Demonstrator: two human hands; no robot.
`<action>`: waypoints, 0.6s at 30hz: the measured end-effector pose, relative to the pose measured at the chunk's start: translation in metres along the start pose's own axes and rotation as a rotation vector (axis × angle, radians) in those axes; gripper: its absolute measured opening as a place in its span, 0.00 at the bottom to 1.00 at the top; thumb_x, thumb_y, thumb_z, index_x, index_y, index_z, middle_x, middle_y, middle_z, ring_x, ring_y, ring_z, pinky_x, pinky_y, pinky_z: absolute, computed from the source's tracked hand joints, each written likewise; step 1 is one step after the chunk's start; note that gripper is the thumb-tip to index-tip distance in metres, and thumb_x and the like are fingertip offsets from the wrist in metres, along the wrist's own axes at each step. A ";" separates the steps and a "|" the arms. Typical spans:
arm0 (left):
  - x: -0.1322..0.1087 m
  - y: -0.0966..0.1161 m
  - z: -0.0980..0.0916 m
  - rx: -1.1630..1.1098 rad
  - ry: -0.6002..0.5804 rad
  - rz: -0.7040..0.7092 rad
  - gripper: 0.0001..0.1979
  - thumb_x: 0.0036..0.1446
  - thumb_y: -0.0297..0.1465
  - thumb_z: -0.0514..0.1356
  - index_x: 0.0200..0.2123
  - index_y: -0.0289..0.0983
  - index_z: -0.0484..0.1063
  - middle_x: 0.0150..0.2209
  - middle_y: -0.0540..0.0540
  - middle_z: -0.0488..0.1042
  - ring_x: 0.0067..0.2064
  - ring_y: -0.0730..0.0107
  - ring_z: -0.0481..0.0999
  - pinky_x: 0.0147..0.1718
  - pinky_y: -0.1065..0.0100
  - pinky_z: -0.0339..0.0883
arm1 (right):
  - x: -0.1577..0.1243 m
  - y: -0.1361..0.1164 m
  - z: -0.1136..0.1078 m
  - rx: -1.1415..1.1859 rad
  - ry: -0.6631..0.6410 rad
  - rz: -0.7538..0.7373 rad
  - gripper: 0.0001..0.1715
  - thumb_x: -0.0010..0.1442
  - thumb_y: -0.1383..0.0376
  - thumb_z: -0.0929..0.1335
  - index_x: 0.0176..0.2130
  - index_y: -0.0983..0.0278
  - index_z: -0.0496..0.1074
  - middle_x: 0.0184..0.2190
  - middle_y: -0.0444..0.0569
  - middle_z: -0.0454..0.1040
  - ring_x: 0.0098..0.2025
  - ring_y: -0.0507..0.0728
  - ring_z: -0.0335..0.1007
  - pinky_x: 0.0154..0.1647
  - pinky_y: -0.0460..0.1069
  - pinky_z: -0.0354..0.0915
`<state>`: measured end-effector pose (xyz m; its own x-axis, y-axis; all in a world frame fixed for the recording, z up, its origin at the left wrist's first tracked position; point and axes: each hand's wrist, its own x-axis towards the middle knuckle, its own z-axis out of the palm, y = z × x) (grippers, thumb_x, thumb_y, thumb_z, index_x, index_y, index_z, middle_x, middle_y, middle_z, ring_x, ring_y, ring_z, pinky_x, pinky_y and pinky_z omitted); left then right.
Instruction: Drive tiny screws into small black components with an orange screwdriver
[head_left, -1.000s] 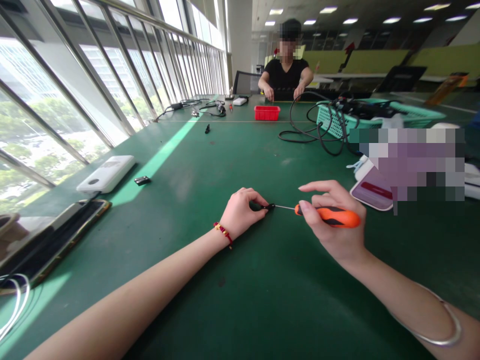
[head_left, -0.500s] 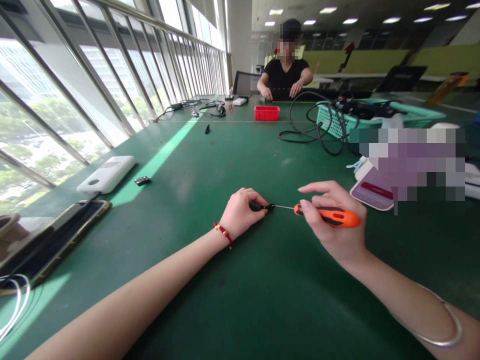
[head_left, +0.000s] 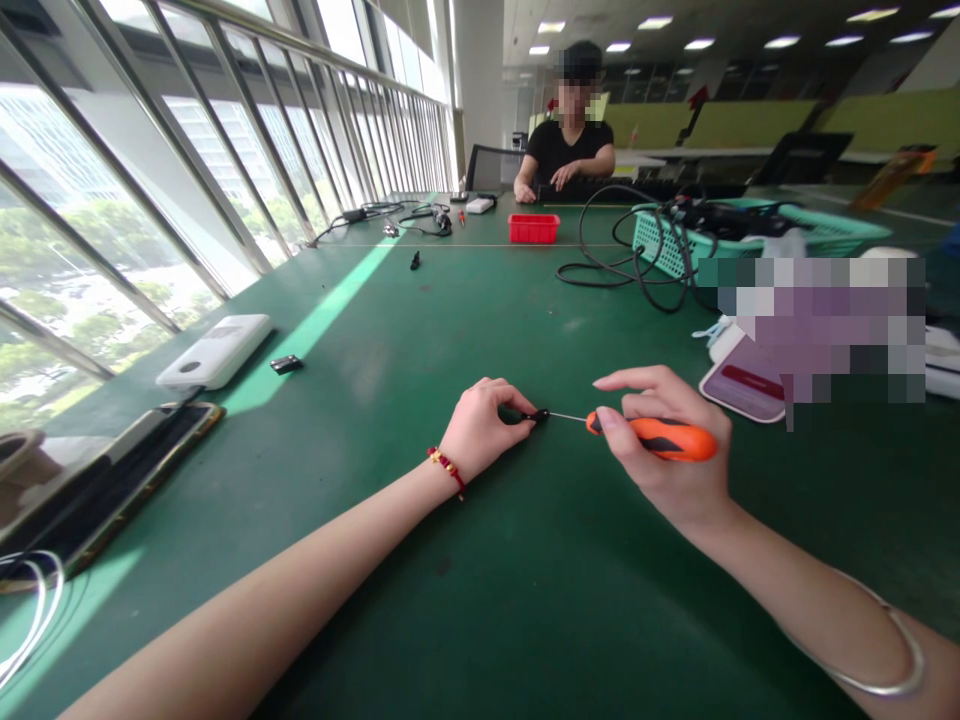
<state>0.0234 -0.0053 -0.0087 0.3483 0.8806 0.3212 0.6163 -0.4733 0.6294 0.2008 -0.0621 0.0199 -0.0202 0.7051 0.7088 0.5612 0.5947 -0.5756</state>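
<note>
My left hand (head_left: 491, 420) rests on the green table, thumb and fingers pinched on a small black part (head_left: 538, 415) whose exact kind I cannot make out. My right hand (head_left: 671, 440) grips a screwdriver (head_left: 679, 441) with an orange and black handle, its index finger stretched out above. The thin metal shaft lies nearly level and points left, its tip meeting the right end of the black part. My left fingers partly hide that part.
A white power bank (head_left: 217, 352), a small black piece (head_left: 286, 364) and a dark phone (head_left: 120, 480) lie at left. Farther off are a red bin (head_left: 533, 229) and a teal basket (head_left: 660, 245) with black cables. A phone (head_left: 742, 376) lies right. Another person (head_left: 570, 150) sits opposite.
The screwdriver's handle has turned in my right hand, showing a different side. My left hand keeps its place on the black part. The person opposite has shifted their hands.
</note>
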 end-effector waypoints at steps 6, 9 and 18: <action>0.000 0.000 0.000 0.009 0.004 -0.003 0.04 0.44 0.26 0.61 0.27 0.37 0.75 0.30 0.50 0.75 0.36 0.67 0.72 0.39 0.65 0.66 | 0.001 0.004 0.002 0.097 0.086 -0.061 0.23 0.48 0.70 0.68 0.45 0.61 0.64 0.26 0.43 0.65 0.25 0.51 0.63 0.27 0.49 0.64; 0.000 -0.001 0.001 0.003 0.007 -0.002 0.03 0.44 0.25 0.61 0.26 0.37 0.75 0.30 0.49 0.75 0.36 0.67 0.72 0.39 0.66 0.66 | 0.002 0.007 0.004 0.170 0.114 -0.039 0.32 0.46 0.69 0.70 0.51 0.61 0.59 0.32 0.47 0.64 0.29 0.53 0.64 0.29 0.50 0.65; 0.000 0.000 0.000 0.006 0.005 -0.008 0.03 0.44 0.26 0.61 0.26 0.37 0.75 0.30 0.50 0.75 0.35 0.68 0.72 0.39 0.66 0.65 | -0.002 0.000 0.000 0.029 -0.006 0.015 0.07 0.54 0.67 0.66 0.37 0.62 0.67 0.13 0.34 0.54 0.15 0.47 0.51 0.19 0.45 0.53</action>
<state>0.0237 -0.0052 -0.0086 0.3396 0.8845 0.3199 0.6235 -0.4663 0.6276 0.2014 -0.0635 0.0183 -0.0172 0.7164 0.6974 0.5373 0.5949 -0.5978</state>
